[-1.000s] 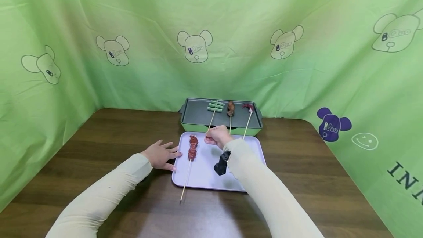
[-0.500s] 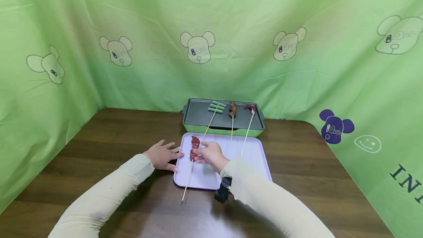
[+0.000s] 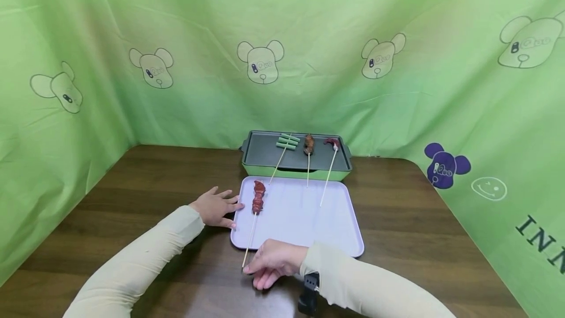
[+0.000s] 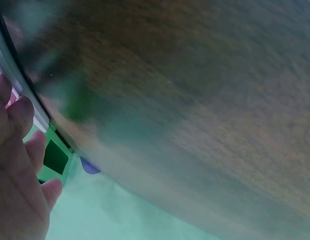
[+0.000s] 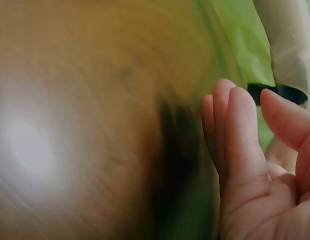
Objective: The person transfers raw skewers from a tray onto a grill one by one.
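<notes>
A skewer of red-brown meat (image 3: 258,197) lies on the left part of a pale lilac tray (image 3: 309,220), its stick end jutting over the tray's near edge. My right hand (image 3: 265,266) sits on the table just in front of the tray, fingertips at that stick end. In the right wrist view its fingers (image 5: 240,130) are fairly straight and hold nothing. My left hand (image 3: 216,207) lies flat on the table, fingertips touching the tray's left edge (image 4: 15,75).
Behind the tray stands a green grill pan (image 3: 265,153) with three skewers on it: green sticks (image 3: 288,141), brown meat (image 3: 308,144) and a red piece (image 3: 331,142). Green cloth walls close in the brown table (image 3: 397,220) at the back and sides.
My right hand has drawn back from the grill's skewers, passed the meat on the tray and come down to the stick's near end. The left hand has not moved.
</notes>
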Tool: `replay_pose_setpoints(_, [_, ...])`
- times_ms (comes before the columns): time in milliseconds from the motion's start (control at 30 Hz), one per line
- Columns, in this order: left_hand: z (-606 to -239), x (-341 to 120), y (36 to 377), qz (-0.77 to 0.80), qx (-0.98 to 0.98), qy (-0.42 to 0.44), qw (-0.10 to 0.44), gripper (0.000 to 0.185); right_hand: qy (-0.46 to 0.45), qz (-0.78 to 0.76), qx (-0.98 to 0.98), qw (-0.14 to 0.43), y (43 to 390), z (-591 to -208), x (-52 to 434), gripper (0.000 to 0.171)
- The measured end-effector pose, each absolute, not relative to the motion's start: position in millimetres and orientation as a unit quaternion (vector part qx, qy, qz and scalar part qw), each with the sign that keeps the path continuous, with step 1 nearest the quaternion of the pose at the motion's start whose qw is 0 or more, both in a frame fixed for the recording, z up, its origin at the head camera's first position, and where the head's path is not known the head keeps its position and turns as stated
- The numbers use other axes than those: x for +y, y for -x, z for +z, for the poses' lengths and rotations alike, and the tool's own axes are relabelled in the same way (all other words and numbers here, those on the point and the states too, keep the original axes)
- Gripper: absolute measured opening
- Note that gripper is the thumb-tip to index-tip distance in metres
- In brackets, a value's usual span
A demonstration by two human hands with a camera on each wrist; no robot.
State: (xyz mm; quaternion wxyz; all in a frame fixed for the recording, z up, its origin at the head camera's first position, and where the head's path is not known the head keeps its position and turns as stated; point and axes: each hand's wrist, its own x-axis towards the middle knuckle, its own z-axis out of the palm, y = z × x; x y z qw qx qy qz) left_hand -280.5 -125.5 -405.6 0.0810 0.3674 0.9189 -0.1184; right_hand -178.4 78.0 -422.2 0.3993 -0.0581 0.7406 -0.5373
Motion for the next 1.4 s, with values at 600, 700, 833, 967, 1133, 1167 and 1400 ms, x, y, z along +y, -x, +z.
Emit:
replay_pose_setpoints(600, [-403,-125,281,-0.11,0.922,-0.358,0.099,0.065,-0.014,-0.674,0.672,0.306,171,-436,61,0.012])
replay_pose_setpoints(700, [-404,-125,283,-0.113,0.923,-0.354,0.098,0.065,-0.02,-0.68,0.672,0.293,172,-436,59,0.012])
replay_pose_setpoints(833, [-408,-126,283,-0.115,0.922,-0.357,0.092,0.065,-0.024,-0.686,0.671,0.281,171,-436,58,0.011])
replay_pose_setpoints(967, [-410,-127,283,-0.113,0.923,-0.358,0.087,0.064,-0.028,-0.693,0.671,0.262,169,-436,59,0.009])
replay_pose_setpoints(1133, [-411,-125,283,-0.116,0.924,-0.351,0.094,0.065,-0.035,-0.709,0.66,0.244,170,-434,61,0.026])
replay_pose_setpoints(1167, [-411,-125,283,-0.117,0.925,-0.35,0.095,0.065,-0.035,-0.712,0.659,0.241,171,-433,62,0.029])
replay_pose_setpoints(1400, [-411,-126,283,-0.121,0.925,-0.348,0.092,0.065,-0.038,-0.706,0.667,0.235,180,-430,63,0.034])
